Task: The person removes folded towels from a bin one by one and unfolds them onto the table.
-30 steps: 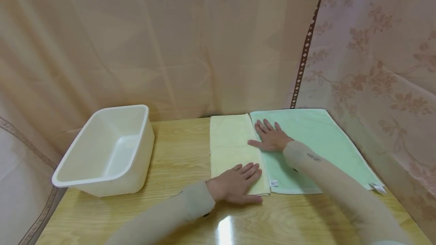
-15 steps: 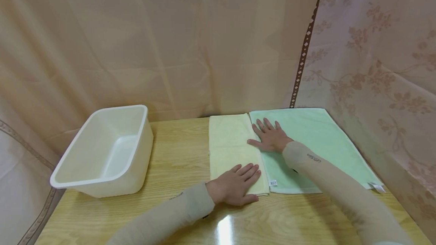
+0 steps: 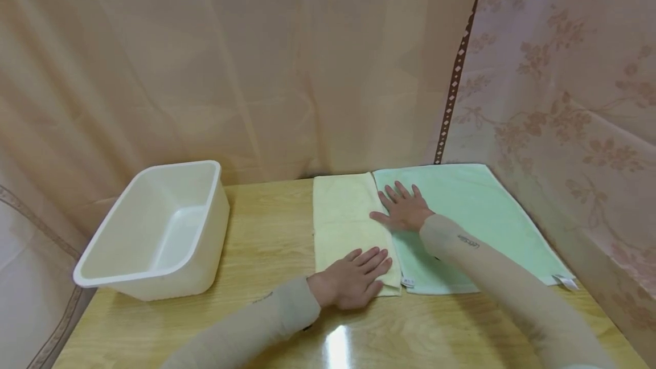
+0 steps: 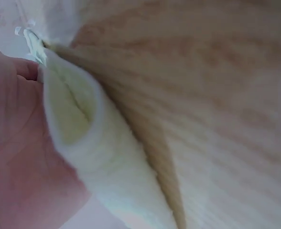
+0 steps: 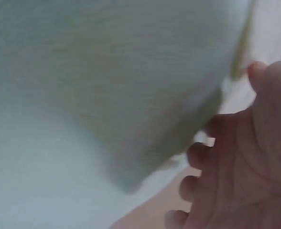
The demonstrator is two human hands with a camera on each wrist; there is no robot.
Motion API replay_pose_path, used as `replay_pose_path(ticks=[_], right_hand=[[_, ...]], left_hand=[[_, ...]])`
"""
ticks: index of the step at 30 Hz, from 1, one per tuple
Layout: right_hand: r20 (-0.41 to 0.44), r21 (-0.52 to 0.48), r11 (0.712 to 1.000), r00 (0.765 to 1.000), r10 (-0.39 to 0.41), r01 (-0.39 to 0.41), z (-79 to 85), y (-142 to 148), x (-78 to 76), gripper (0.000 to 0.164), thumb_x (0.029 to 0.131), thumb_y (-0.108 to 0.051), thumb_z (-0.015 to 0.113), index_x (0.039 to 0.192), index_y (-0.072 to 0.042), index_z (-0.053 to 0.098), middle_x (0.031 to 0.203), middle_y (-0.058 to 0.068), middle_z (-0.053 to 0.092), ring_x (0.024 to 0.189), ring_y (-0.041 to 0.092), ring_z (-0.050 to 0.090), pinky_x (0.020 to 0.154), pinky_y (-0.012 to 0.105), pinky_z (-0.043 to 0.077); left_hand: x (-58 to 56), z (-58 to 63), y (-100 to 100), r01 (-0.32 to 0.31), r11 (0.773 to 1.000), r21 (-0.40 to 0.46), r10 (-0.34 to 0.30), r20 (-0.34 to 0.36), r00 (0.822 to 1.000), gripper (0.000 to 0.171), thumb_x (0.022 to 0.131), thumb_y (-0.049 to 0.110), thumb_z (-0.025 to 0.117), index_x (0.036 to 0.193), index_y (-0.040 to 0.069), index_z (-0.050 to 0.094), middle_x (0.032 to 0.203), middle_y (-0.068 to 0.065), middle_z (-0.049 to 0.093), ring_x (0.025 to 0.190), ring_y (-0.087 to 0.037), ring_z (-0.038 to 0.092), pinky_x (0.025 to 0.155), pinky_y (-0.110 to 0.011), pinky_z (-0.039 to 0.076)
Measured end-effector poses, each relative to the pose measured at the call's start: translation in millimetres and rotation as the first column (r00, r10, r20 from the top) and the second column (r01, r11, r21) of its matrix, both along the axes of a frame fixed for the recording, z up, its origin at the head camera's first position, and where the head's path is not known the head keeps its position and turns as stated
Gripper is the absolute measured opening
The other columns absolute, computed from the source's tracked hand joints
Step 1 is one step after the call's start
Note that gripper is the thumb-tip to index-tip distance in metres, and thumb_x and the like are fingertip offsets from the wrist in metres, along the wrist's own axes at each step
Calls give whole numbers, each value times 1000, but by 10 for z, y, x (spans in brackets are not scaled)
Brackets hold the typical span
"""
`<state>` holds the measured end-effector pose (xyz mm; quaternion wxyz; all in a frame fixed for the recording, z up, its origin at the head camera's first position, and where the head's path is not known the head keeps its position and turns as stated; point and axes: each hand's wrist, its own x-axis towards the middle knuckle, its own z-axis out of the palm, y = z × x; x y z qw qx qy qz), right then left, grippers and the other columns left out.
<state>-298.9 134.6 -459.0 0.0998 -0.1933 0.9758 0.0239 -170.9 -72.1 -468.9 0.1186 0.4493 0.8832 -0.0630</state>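
Observation:
In the head view a pale yellow towel, folded into a narrow strip, lies beside a mint green towel spread flat. My left hand rests palm down on the yellow towel's near end, fingers straight, thumb at its near edge. Farther back, my right hand lies with spread fingers over the green towel's left side, its thumb reaching onto the yellow one. A small white label shows at the seam between the towels. Seen from the left wrist, the yellow towel has a rounded fold next to the palm.
A cream plastic basin stands on the left of the wooden table. Another white label sticks out at the green towel's near right corner. Curtains hang behind the table and along its sides.
The left thumb has drawn in toward the fingers. The yellow towel's near right corner has shifted and now partly covers the label at the seam. The right hand stays nearly in place.

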Motion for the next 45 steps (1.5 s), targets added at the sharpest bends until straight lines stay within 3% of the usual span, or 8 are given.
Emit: replay_pose_path(ticks=[9,17,20,23,27,29,39,45], right_hand=[[60,-29,999,998,-23,25,34,-54,100,88,101,-70,25,163,-7,17,168,17,10,153,42,4,118,66,5],[164,-112,992,986,-41,60,25,-17,-7,98,96,-79,16,163,-9,10,168,17,-3,152,43,-6,117,66,-1],[203,-131,989,978,-41,68,69,19,-57,95,96,-78,12,163,-10,12,168,18,-4,151,44,-10,115,69,-2],[259,-152,985,965,-42,83,151,54,-69,93,98,-76,11,163,-10,14,168,19,-5,151,44,-13,114,70,-4],[340,-194,978,940,-9,80,259,87,-2,96,98,-76,10,162,-4,16,167,22,-3,151,46,-11,114,70,-5],[385,-219,972,923,5,86,294,96,55,99,97,-78,10,162,-4,14,167,22,-2,151,45,-11,115,69,-4],[548,-312,931,836,14,190,416,125,264,98,92,-84,13,164,-18,8,169,13,-3,153,35,-14,115,68,-5],[535,-400,898,842,65,185,295,33,111,89,95,-80,9,164,-24,6,168,15,-6,152,35,-15,115,67,-7]], left_hand=[[-39,-85,-158,-47,977,206,14,158,987,59,110,47,4,164,23,3,169,-1,4,154,-15,-1,124,-39,8],[-55,-17,-276,-51,946,321,28,78,997,56,111,44,9,164,29,4,169,-6,10,155,-23,5,123,-46,14],[-49,12,-279,-90,916,392,88,23,996,56,111,42,10,164,26,5,169,-9,8,155,-28,6,122,-50,14],[-47,31,-291,-164,863,478,197,-18,980,57,111,41,11,164,21,7,169,-11,7,155,-32,8,122,-52,14],[-64,64,-318,-241,796,556,298,-14,954,57,111,41,13,164,18,9,168,-11,9,155,-31,8,121,-53,16],[-74,86,-331,-257,780,570,315,-3,949,58,111,41,12,164,18,8,168,-10,7,155,-31,7,121,-53,16],[-15,120,-364,-265,749,607,319,19,947,58,111,41,12,163,17,6,168,-8,5,155,-26,3,122,-48,14],[3,134,-390,-227,756,613,291,-5,957,57,112,41,14,163,17,8,168,-7,4,155,-23,2,122,-47,16]])
